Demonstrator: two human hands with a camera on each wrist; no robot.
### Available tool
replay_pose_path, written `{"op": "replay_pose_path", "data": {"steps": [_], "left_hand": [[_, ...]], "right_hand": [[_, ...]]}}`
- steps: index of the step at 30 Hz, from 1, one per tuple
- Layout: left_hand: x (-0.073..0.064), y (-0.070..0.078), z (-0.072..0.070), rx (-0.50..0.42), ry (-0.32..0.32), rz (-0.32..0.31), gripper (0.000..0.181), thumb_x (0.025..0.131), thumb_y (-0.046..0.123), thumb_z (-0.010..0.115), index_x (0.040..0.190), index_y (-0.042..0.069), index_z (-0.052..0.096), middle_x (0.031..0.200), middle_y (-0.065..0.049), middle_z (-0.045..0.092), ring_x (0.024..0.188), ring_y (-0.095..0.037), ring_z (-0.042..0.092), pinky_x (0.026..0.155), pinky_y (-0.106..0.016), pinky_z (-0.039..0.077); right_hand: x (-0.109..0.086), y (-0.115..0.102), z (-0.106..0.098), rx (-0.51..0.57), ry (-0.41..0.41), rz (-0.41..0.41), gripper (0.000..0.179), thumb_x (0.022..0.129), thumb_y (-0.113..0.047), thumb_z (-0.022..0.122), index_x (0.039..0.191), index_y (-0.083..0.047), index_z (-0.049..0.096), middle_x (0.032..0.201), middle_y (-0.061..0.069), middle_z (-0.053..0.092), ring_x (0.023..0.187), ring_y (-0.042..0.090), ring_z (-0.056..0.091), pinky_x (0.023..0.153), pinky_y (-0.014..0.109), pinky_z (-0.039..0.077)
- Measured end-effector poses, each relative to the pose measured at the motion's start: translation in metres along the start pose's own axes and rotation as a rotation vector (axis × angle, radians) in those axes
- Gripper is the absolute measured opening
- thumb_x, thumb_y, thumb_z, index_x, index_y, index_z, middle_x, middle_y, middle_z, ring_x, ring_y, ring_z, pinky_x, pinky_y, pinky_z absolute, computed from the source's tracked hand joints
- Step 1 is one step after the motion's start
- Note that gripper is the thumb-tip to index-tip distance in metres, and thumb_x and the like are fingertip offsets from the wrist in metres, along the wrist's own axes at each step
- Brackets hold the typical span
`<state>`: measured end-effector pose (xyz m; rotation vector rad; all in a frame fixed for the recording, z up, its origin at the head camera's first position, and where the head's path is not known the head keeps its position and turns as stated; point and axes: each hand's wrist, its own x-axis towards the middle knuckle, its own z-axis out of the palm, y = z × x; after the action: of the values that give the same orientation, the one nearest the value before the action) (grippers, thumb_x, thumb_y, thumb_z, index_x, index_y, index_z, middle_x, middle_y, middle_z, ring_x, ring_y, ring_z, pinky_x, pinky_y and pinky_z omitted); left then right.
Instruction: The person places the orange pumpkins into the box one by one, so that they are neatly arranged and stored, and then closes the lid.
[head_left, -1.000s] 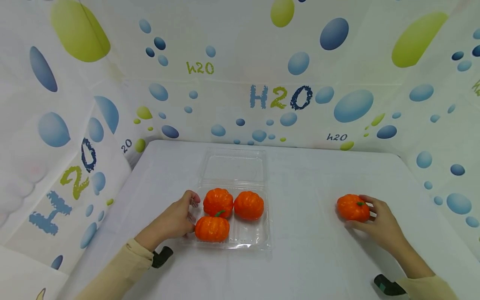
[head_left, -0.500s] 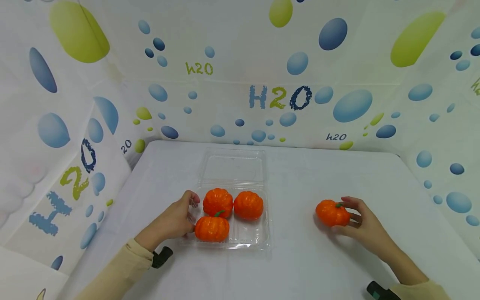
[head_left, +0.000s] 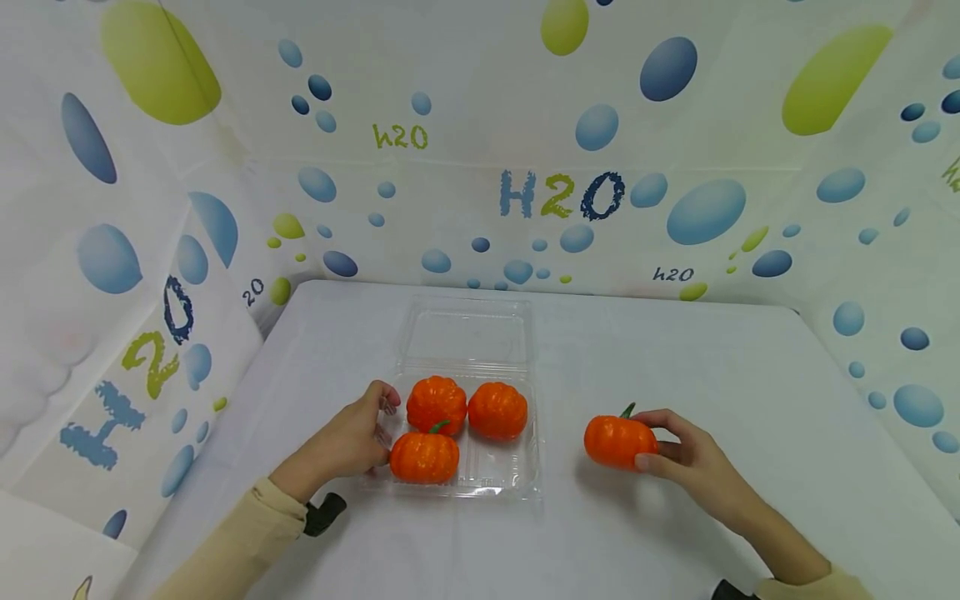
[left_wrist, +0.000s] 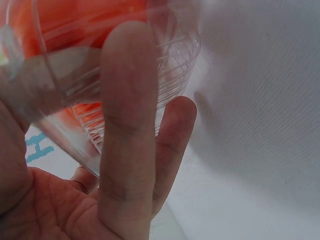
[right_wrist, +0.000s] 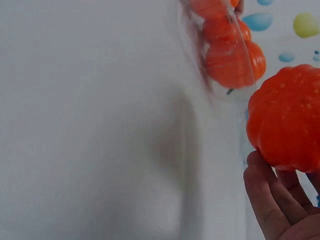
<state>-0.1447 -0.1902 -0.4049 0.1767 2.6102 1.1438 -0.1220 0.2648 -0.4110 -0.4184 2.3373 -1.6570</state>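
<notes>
A small orange pumpkin (head_left: 619, 442) with a green stem is gripped by my right hand (head_left: 693, 458), raised a little above the table to the right of the box. In the right wrist view the pumpkin (right_wrist: 287, 120) rests against the fingertips. A clear plastic clamshell box (head_left: 495, 479) lies with its lid (head_left: 468, 333) folded back. Inside it sit three more pumpkins: one at back left (head_left: 437, 404), one at back right (head_left: 498, 412), one at front left (head_left: 424, 458). My left hand (head_left: 360, 433) holds the box's left wall, the thumb showing through the plastic in the left wrist view.
A white cloth (head_left: 592, 533) covers the table. Patterned sheets (head_left: 465, 108) with drops and lettering rise behind it and at both sides. The front-right part of the box holds no pumpkin.
My right hand has carried its pumpkin leftward toward the box and lifted it, and its stem has turned upward. The left hand, the box and the pumpkins inside stay in place.
</notes>
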Motion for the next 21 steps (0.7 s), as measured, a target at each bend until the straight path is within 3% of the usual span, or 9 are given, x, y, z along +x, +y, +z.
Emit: {"op": "replay_pose_path", "data": {"steps": [8, 13, 21], "left_hand": [[0.0, 0.0, 0.0, 0.009, 0.0, -0.001, 0.065, 0.067, -0.013, 0.072, 0.122, 0.003, 0.042, 0.108, -0.013, 0.055, 0.072, -0.021, 0.057, 0.052, -0.034, 0.054], [0.0, 0.0, 0.0, 0.009, -0.003, -0.002, 0.065, 0.068, -0.013, 0.072, 0.123, 0.002, 0.041, 0.107, -0.013, 0.055, 0.072, -0.021, 0.057, 0.053, -0.034, 0.054], [0.0, 0.001, 0.0, 0.01, -0.005, -0.009, 0.064, 0.068, -0.012, 0.073, 0.122, 0.003, 0.042, 0.107, -0.013, 0.055, 0.071, -0.021, 0.057, 0.053, -0.034, 0.054]], "right_hand": [[0.004, -0.018, 0.013, 0.036, -0.028, -0.083, 0.036, 0.1, -0.007, 0.058, 0.135, 0.001, 0.05, 0.127, 0.015, 0.059, 0.11, 0.021, 0.064, 0.087, 0.034, 0.058], [0.005, -0.027, 0.02, 0.098, -0.086, -0.128, 0.034, 0.101, -0.004, 0.053, 0.135, 0.001, 0.051, 0.124, 0.015, 0.062, 0.11, 0.026, 0.065, 0.088, 0.037, 0.057], [0.011, -0.046, 0.029, 0.102, -0.068, -0.085, 0.037, 0.104, -0.016, 0.047, 0.139, -0.005, 0.051, 0.137, 0.015, 0.055, 0.119, 0.029, 0.059, 0.095, 0.035, 0.054]]}}
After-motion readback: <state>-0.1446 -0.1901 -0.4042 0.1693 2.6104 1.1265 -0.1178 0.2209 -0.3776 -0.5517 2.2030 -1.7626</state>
